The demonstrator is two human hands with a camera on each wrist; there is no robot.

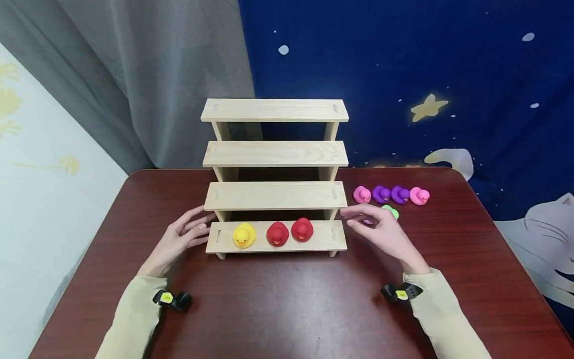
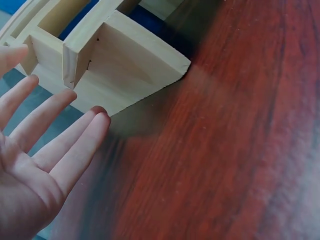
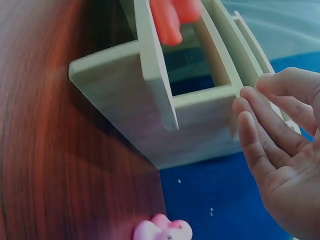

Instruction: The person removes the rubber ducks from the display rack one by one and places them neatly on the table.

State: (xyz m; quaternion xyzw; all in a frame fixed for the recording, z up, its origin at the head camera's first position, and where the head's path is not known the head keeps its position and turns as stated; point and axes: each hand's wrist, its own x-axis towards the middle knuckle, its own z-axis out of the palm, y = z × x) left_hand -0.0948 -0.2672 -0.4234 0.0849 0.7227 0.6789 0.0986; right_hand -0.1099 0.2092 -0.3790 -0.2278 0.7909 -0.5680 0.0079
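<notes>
Pale wooden four-tiered stand (image 1: 275, 195) is stretching lengthwise between left hand (image 1: 177, 244) and right hand (image 1: 381, 230); both are hovering just beside its ends, loosely spread, pinching nothing.

Behind the right grip (image 1: 378, 227), we see the green duck (image 1: 392, 211) only partly. In the right wrist view, the top edge crops a red duck (image 3: 170, 25), the bottom edge a pink duck (image 3: 180, 230). We cannot tell whether the left grip (image 2: 35, 175) touches the wooden stand (image 2: 135, 60).
</notes>
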